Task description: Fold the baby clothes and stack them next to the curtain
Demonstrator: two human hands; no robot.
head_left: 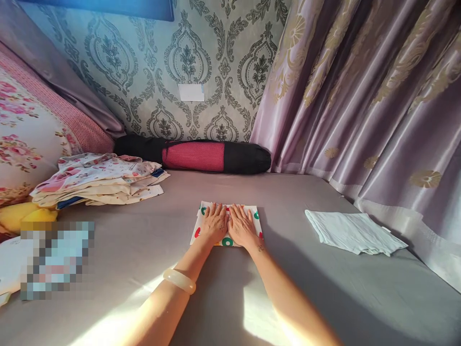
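Note:
A folded white cloth (227,242) with green, red and orange ring shapes lies flat on the grey sheet (173,240) in front of me. My left hand (215,223) rests palm down on its left half, fingers stretched out and pointing away from me. Beside it, my right hand (242,225) presses flat on the right half in the same way. The two hands touch or nearly touch at the thumbs, covering the cloth's middle. A pale bangle (179,281) circles my left wrist.
At the left sits a stack of folded printed clothes (104,180), near a yellow plush-like thing (36,217) and a blurred-out item (57,262). A pale folded garment (355,231) lies at the right. A black and pink rolled bag (194,156) stretches along the wall; curtains (353,96) hang at the right.

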